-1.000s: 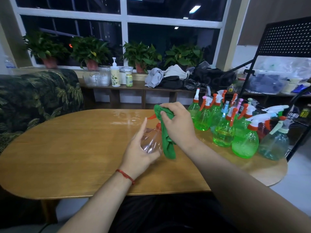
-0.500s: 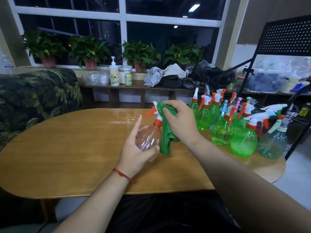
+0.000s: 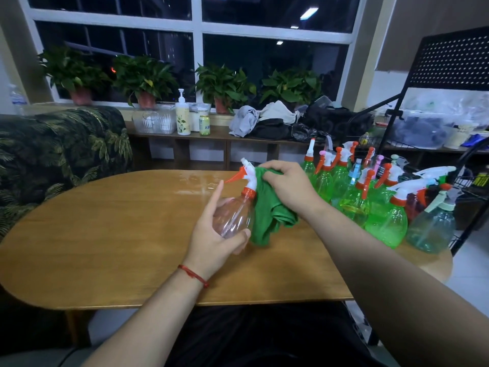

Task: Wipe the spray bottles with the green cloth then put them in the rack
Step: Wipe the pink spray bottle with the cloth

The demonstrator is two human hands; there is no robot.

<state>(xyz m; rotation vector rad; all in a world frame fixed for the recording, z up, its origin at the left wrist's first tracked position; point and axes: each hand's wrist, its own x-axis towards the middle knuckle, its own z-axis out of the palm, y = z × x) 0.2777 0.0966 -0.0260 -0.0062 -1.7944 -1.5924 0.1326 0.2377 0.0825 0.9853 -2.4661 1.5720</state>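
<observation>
- Clear spray bottle (image 3: 234,217): you hold it over the middle of the wooden surface (image 3: 105,234). It is tipped, so its top leans away from you.
- Your left hand (image 3: 211,234) grips the round body of the bottle. The thumb is curled under it and the first finger sticks up straight.
- You have a red string (image 3: 193,275) around your left wrist.
- The orange trigger (image 3: 234,177) on the white top points to your left.
- Your right hand (image 3: 288,186) is closed around the green cloth (image 3: 270,213). It presses the cloth against the right side of the bottle's top and neck.
- The loose end of the cloth hangs down beside the bottle, close to the surface.
- The other spray bottles (image 3: 383,218) stand in a bunch at the right end of the surface. Most are green with orange and white tops. One pale blue-green one is at the near right edge.
- The black rack (image 3: 455,59) stands just past that right end, behind the bunch.
- A leafy-print sofa (image 3: 60,147) is on your far left.
- On the long shelf under the window sit a pump bottle (image 3: 182,115) and a pile of clothes (image 3: 264,120).
- Potted plants (image 3: 225,86) line the window sill.
</observation>
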